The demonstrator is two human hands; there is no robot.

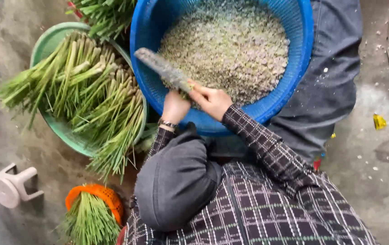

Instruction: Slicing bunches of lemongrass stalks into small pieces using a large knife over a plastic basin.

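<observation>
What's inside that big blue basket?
The blue basket is heaped with finely chopped pale green and whitish bits. The heap covers the basket's bottom, so anything beneath it is hidden.

Grey concrete floor [8, 31] bears a green basin [49, 41]; an overturned white stool [11, 186]; a yellow scrap [379, 121].

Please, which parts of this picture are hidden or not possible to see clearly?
- Head view: the left hand and right hand overlap, so their grip on the knife is hidden.
- The knife blade is coated with bits; its edge is unclear.
- The blue basket is cut off at the top edge.
- The chopped pieces are too small to tell apart.
- The orange basket is mostly covered by green stalks.
</observation>
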